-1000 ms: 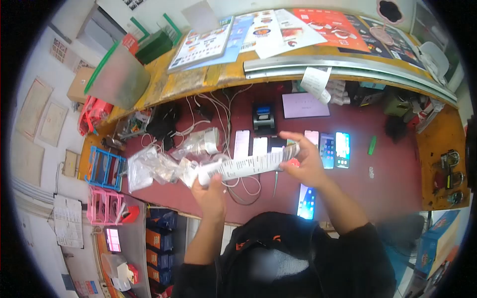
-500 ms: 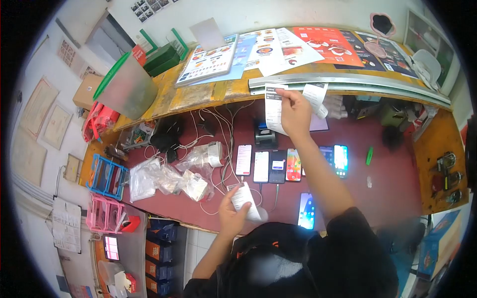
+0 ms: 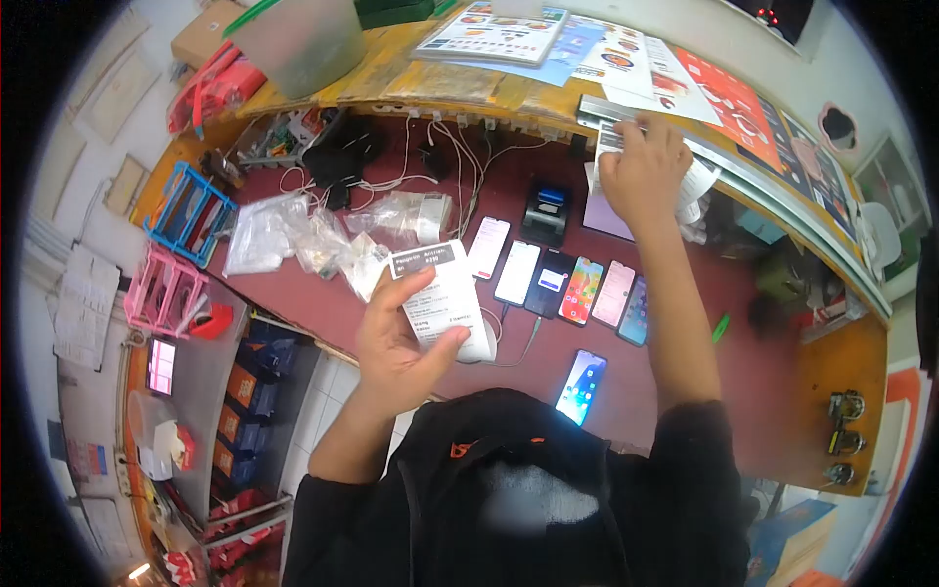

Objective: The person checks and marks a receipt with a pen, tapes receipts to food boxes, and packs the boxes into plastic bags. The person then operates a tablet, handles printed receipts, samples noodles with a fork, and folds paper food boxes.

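A printed paper receipt [image 3: 448, 308] with a dark header is held in my left hand [image 3: 386, 357], the thumb on its front. It is in front of my body, above the desk's near edge. Up at the metal rail [image 3: 792, 228] along the shelf edge, my right hand [image 3: 644, 181] has its fingers bent over the rail. Another receipt [image 3: 607, 139] shows beside its thumb, largely hidden behind the hand. More white slips [image 3: 698, 181] hang from the rail just to the right. A black receipt printer [image 3: 545, 215] stands on the desk below.
Several phones, among them one with a colourful screen [image 3: 581, 292], lie in a row; another phone [image 3: 581, 386] is nearer me. Plastic bags [image 3: 269, 235] and white cables cover the left side. Menus [image 3: 494, 34] lie on the wooden shelf. A blue rack [image 3: 194, 215] stands left.
My right hand has moved its receipt up against the rail, with its fingers now over the rail. My left hand has raised the other receipt closer to the camera. The view has turned.
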Demonstrator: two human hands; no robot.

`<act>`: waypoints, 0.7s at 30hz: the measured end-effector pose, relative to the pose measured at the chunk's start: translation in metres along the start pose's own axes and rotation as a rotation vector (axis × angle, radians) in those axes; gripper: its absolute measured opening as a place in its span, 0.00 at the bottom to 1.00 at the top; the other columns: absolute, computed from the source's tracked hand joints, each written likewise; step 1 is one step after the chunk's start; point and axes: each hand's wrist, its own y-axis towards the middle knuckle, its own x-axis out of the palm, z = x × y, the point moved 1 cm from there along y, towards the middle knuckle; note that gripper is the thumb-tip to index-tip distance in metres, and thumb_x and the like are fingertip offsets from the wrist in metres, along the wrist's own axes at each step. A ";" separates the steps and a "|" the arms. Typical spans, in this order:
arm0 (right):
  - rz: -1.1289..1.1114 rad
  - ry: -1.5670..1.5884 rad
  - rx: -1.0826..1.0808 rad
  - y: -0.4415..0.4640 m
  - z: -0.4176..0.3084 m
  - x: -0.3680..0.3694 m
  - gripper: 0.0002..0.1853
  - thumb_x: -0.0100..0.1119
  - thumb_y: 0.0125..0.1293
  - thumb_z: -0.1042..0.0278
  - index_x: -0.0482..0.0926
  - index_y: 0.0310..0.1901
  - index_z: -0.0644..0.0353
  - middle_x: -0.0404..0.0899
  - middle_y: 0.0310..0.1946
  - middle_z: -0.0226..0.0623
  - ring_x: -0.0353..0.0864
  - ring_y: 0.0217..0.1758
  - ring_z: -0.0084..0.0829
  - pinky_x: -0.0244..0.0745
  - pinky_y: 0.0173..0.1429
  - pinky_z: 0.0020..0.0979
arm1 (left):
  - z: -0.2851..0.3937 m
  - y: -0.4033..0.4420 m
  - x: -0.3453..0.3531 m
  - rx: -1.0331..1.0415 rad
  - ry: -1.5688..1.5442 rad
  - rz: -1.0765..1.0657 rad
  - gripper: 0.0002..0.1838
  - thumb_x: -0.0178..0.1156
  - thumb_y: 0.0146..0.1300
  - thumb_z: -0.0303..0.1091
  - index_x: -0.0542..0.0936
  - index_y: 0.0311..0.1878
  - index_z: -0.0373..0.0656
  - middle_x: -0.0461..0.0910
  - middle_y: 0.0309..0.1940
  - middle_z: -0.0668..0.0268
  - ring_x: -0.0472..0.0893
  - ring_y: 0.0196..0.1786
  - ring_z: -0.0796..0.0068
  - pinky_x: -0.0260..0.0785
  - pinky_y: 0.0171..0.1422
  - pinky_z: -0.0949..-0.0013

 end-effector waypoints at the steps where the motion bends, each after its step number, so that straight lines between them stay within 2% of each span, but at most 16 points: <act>1: 0.029 -0.067 -0.020 0.000 -0.001 -0.002 0.19 0.54 0.49 0.66 0.81 0.45 0.55 0.74 0.49 0.36 0.69 0.55 0.41 0.57 0.60 0.48 | 0.005 0.003 -0.001 0.086 0.036 -0.021 0.29 0.62 0.53 0.14 0.68 0.61 0.35 0.66 0.57 0.54 0.73 0.60 0.65 0.69 0.60 0.65; 5: -0.011 -0.117 -0.069 0.000 -0.001 -0.004 0.19 0.55 0.51 0.61 0.81 0.43 0.59 0.75 0.48 0.37 0.69 0.55 0.39 0.56 0.61 0.49 | 0.022 0.010 -0.006 0.095 0.052 -0.070 0.33 0.65 0.53 0.19 0.66 0.63 0.32 0.66 0.58 0.55 0.72 0.60 0.65 0.68 0.62 0.65; 6: -0.046 -0.142 -0.083 0.000 -0.002 -0.003 0.19 0.54 0.51 0.60 0.81 0.44 0.59 0.75 0.48 0.37 0.69 0.55 0.39 0.56 0.61 0.49 | 0.025 0.009 -0.006 0.020 -0.040 -0.081 0.39 0.67 0.55 0.28 0.60 0.68 0.31 0.65 0.61 0.54 0.70 0.63 0.64 0.65 0.65 0.64; 7: -0.083 -0.166 -0.098 0.000 -0.003 -0.002 0.20 0.54 0.52 0.60 0.80 0.45 0.59 0.76 0.48 0.37 0.69 0.55 0.38 0.56 0.61 0.49 | 0.030 0.009 -0.003 0.007 -0.036 -0.055 0.39 0.67 0.55 0.28 0.60 0.68 0.31 0.65 0.61 0.54 0.70 0.63 0.64 0.65 0.65 0.64; 9: -0.142 -0.151 -0.142 0.000 -0.003 -0.003 0.21 0.53 0.53 0.59 0.80 0.47 0.59 0.76 0.48 0.37 0.69 0.56 0.38 0.57 0.61 0.49 | 0.042 0.013 0.008 -0.108 -0.413 0.008 0.49 0.69 0.53 0.42 0.53 0.71 0.32 0.64 0.66 0.48 0.71 0.65 0.60 0.64 0.68 0.59; 10: -0.164 -0.172 -0.149 0.000 -0.002 -0.005 0.22 0.52 0.54 0.60 0.80 0.49 0.58 0.76 0.49 0.36 0.70 0.56 0.38 0.58 0.61 0.50 | 0.047 0.014 0.010 -0.114 -0.415 0.032 0.49 0.69 0.53 0.42 0.53 0.71 0.32 0.64 0.66 0.48 0.71 0.65 0.60 0.64 0.68 0.59; 12: -0.165 -0.248 -0.157 -0.003 -0.004 -0.009 0.22 0.51 0.54 0.60 0.80 0.51 0.56 0.75 0.51 0.37 0.69 0.59 0.37 0.59 0.61 0.51 | 0.055 0.018 0.012 -0.137 -0.520 -0.033 0.53 0.66 0.55 0.53 0.48 0.73 0.34 0.61 0.68 0.46 0.69 0.67 0.55 0.64 0.69 0.55; 16: -0.058 -0.372 -0.166 -0.006 0.000 -0.013 0.21 0.52 0.53 0.57 0.80 0.46 0.59 0.74 0.50 0.38 0.70 0.55 0.39 0.61 0.58 0.52 | 0.063 0.019 0.010 -0.151 -0.571 -0.067 0.55 0.64 0.54 0.57 0.46 0.74 0.34 0.60 0.68 0.44 0.68 0.67 0.52 0.65 0.68 0.53; 21: -0.138 -0.380 -0.175 -0.002 -0.002 -0.012 0.19 0.52 0.53 0.58 0.80 0.42 0.61 0.73 0.49 0.38 0.70 0.55 0.39 0.62 0.56 0.51 | 0.070 0.020 0.008 -0.190 -0.629 -0.083 0.57 0.65 0.53 0.59 0.45 0.73 0.33 0.58 0.68 0.43 0.67 0.68 0.51 0.66 0.67 0.51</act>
